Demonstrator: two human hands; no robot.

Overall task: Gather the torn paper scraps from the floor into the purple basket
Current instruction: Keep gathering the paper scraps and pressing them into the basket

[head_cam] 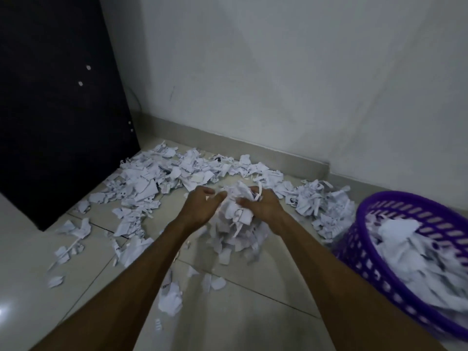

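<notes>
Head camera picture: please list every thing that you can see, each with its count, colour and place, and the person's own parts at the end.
torn white paper scraps on the floor: many, white with dark print, spread along the wall and near the panel
bunch of torn paper scraps: one, white, held between both hands above the floor
purple slotted plastic basket: one, purple, at the right, already holding scraps
dark flat panel: one, black, at the left
tiled floor: one, pale
wall: one, white, behind
left hand: one, grip on the bunch
right hand: one, grip on the bunch
</notes>
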